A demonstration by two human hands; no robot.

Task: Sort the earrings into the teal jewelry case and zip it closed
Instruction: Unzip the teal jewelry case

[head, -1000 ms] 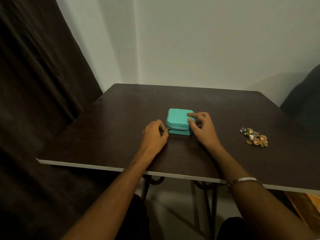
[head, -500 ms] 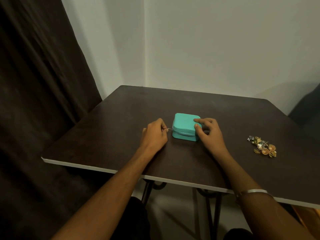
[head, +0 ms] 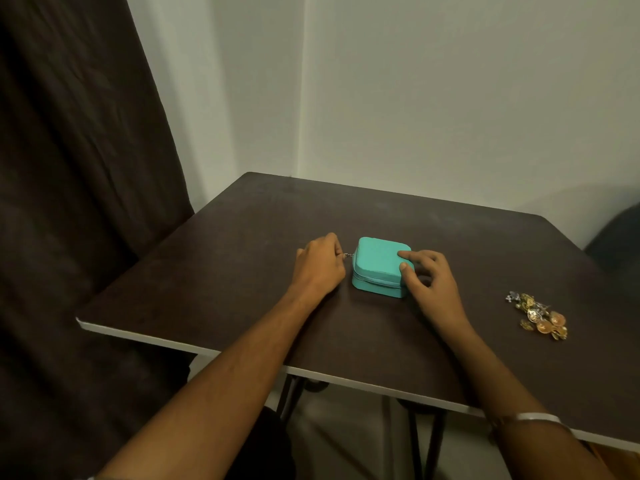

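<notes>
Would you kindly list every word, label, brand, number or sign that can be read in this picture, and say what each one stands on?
None: no readable text shows anywhere in the head view.
The teal jewelry case has a plain lid with no visible logo.
The earrings are too small to show any marking.
The bracelet, the table and the wall carry no writing.

Silver bangle [head: 538, 417] (right wrist), bare forearms
</notes>
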